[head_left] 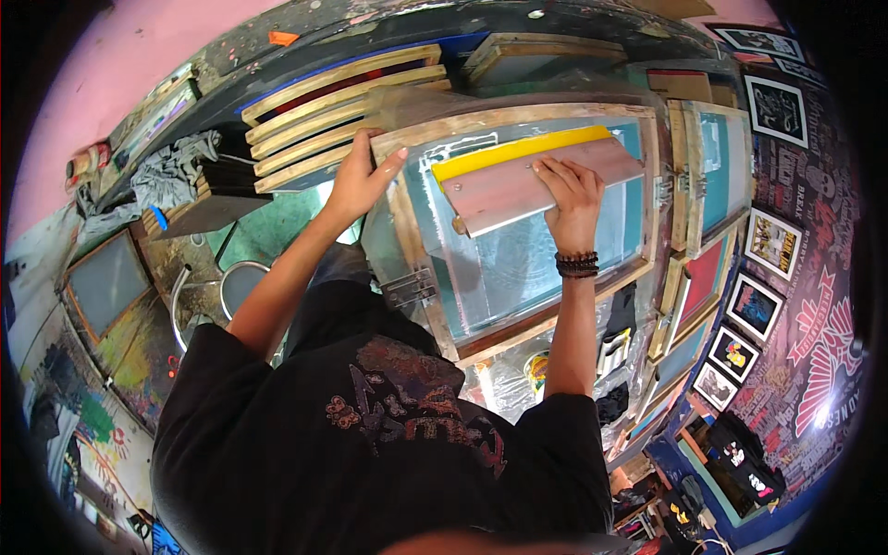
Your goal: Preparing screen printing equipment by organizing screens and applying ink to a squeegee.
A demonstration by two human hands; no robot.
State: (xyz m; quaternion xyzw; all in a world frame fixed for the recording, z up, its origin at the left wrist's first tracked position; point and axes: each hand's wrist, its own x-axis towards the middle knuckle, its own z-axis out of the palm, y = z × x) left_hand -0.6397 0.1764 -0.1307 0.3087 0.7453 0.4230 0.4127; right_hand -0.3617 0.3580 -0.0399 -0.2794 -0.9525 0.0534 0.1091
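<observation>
In front of me a wooden-framed printing screen (499, 120) is tilted up, its pale mesh bordered in teal, with whitish marks near the far left corner. My left hand (363, 180) is closed round the frame's far left corner, thumb along the top. A wide squeegee with a wooden handle (495, 196) and yellow blade edge lies slantwise over the mesh. My right hand (573, 192) grips its handle right of the middle, fingers bent over the wood. Whether the squeegee touches the mesh, I cannot tell.
Several wooden frames (347, 116) are stacked behind my left hand. Metal hinge clamps (410, 289) sit at the screen's near left side. More screens (721, 171) stand along the right. A grey cloth (176, 171) lies on dark boards at left. Framed pictures (775, 242) hang on the right wall.
</observation>
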